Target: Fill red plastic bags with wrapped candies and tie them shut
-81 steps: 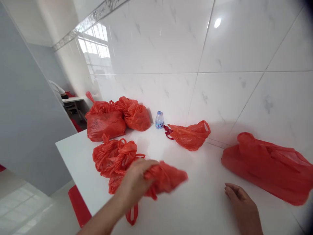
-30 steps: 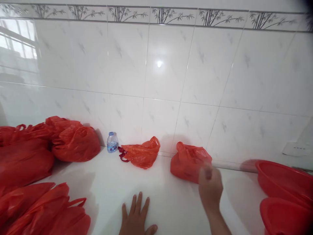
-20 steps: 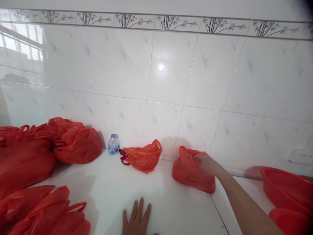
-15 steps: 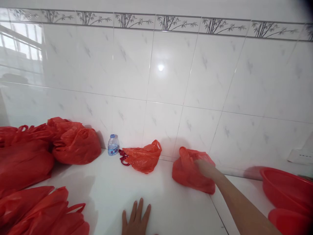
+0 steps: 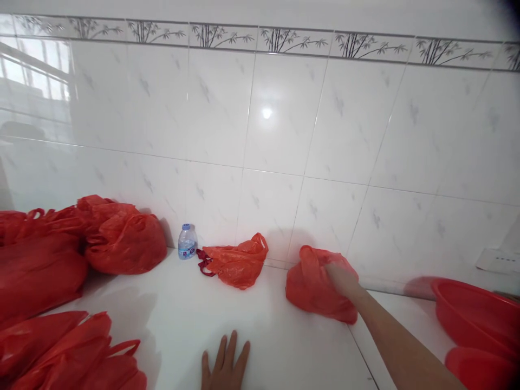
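My right hand reaches forward and is closed on the top of a red plastic bag that lies on the white counter near the tiled wall. My left hand rests flat on the counter at the bottom edge, fingers spread, holding nothing. Another crumpled red bag lies just left of the gripped one, against the wall.
A small water bottle stands by the wall. Full red bags pile up at the left, and more flat red bags lie at the lower left. Red plastic basins sit at the right.
The view swung right from the left bags. My right hand reached out to the red bag by the wall and closed on it. My left hand let go of its bag and lay flat.
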The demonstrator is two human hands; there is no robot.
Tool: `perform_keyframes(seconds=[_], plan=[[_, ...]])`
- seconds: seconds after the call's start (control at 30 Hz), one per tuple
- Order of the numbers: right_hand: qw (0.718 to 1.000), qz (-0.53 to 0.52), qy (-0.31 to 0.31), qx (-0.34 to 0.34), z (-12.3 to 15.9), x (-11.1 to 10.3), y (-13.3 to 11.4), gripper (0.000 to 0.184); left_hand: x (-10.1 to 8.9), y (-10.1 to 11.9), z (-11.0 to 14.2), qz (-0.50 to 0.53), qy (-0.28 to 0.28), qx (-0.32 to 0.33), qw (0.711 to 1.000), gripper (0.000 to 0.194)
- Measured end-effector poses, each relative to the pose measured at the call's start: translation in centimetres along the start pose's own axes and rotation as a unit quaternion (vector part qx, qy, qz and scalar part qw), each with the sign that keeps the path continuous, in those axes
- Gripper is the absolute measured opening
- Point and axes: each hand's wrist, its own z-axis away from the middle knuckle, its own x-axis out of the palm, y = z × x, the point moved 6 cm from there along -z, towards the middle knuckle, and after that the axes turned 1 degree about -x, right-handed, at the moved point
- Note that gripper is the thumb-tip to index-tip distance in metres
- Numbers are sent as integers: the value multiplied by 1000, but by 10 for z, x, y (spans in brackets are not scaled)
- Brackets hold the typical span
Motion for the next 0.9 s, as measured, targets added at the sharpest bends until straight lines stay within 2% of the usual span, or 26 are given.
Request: perform_keyframes(seconds=[0.1,0.2,0.27,0.33,0.43,0.5,0.57,0.63,0.7,0.77,0.83,0.9], plan=[[996,-36,69,47,-9,-21,4,7,3,-3,-2,0,5,2,1000,68],[978,-84,170,88,-15,-53,8,22,5,-4,-4,2,9,7,1000,68],[962,-124,226,91,-12,-71,6,30,7,-4,-5,3,12,9,1000,68],[950,-162,257,73,0,-81,-3,33,8,-4,-6,5,17,8,1000,70],[931,-269,246,28,34,-80,-24,31,9,-8,-5,31,29,3,999,80],[917,-345,200,18,66,-67,-38,26,9,-13,-3,78,52,11,996,83],[918,-370,144,17,100,-48,-52,23,4,-16,2,156,100,43,982,78],[924,-377,63,11,135,-23,-64,21,-3,-15,8,270,143,89,948,73],[926,-377,-17,7,168,4,-72,14,-9,-9,12,412,141,117,892,76],[924,-373,-82,10,197,28,-75,9,-11,5,12,552,100,120,819,86],[920,-367,-133,12,220,48,-72,14,-12,24,11,652,47,126,746,88],[911,-374,-172,17,236,61,-65,15,-9,41,11,707,-27,125,695,68]])
